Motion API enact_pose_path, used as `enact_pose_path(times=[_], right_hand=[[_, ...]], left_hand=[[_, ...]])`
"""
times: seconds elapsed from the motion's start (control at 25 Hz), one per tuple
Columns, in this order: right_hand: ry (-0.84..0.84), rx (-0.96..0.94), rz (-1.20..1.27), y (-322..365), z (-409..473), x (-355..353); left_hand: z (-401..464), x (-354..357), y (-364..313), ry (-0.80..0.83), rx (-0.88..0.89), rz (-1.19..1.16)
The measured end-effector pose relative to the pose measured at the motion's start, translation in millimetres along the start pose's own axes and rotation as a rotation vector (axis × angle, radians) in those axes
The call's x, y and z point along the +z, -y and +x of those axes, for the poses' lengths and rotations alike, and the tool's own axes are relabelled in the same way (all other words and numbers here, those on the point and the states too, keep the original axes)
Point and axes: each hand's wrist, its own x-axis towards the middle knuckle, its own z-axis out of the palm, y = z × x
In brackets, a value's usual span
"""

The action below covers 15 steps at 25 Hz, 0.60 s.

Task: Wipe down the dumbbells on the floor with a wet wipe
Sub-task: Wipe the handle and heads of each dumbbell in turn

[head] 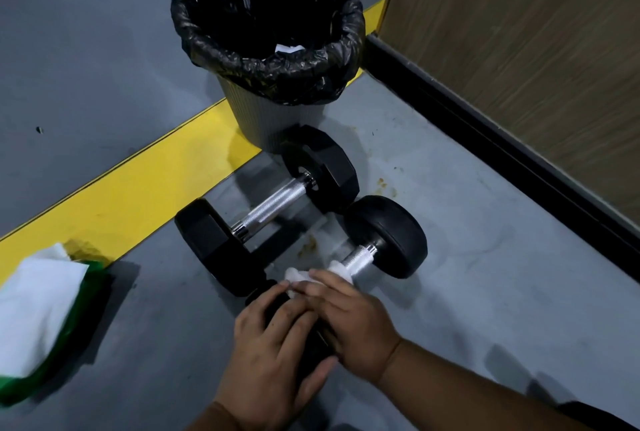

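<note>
**Black dumbbells, grey floor: wipe at handle**

Black-lined bin (268, 49) stands just behind the hex dumbbell (266, 212). Wipe pack (41, 319) lies left; wall (519, 49) closes the right; bare floor (485, 274) between. Round dumbbell (384, 240) lies nearest. Left hand (273, 351) fingers curl over its near head. Right hand (349, 319) fingers press wet wipe (301, 274) onto the handle.

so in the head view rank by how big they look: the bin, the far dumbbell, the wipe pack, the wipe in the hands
1. bin, largest
2. far dumbbell
3. wipe pack, cut off by the frame edge and nearer the camera, so 2 and 3 are unsure
4. wet wipe, smallest, partly hidden under the right hand
</note>
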Motion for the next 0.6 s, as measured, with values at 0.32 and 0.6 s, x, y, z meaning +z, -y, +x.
enact_pose_path(times=[0.32, 0.6], right_hand=[[-0.120, 0.121, -0.013, 0.7, 1.1, 6.3], [-0.240, 0.221, -0.074, -36.9, 9.3, -8.4]], left_hand=[[-1.2, -1.0, -1.9, -0.010, 0.003, 0.011], [-1.1, -1.7, -1.0, 0.015, -0.007, 0.020]])
